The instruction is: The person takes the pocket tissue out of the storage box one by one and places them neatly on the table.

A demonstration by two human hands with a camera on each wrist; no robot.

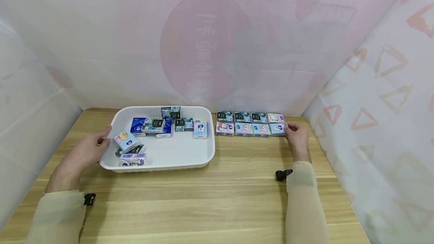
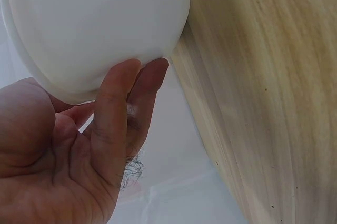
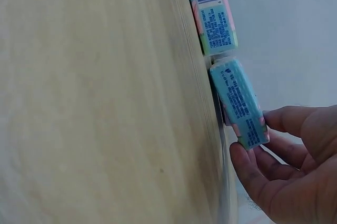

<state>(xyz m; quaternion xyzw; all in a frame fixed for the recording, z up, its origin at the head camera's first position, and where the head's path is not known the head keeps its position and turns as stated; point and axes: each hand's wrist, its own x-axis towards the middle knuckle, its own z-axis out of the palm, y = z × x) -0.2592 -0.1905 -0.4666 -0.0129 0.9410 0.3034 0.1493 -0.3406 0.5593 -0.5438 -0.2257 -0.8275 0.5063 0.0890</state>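
My left hand [image 1: 89, 148] holds the left rim of a white tray [image 1: 176, 150]; in the left wrist view its fingers [image 2: 113, 113] lie along the outer wall of the tray [image 2: 105, 29]. Several tissue packs lie loosely in the tray, among them a light blue one [image 1: 127, 141] and a purple one [image 1: 133, 159]. My right hand [image 1: 298, 138] pinches the light blue pack [image 1: 278, 129] at the right end of the front row. In the right wrist view, thumb and fingers of that hand [image 3: 295, 166] grip one end of this pack [image 3: 239, 103], which sits slightly tilted.
Right of the tray, packs stand in two adjoining rows, dark green ones [image 1: 225, 116] and a pale one [image 1: 275, 118] behind, pink and blue ones [image 1: 243, 129] in front. A patterned cloth wall [image 1: 271, 82] rises behind the wooden table [image 1: 203, 206], with others at the sides.
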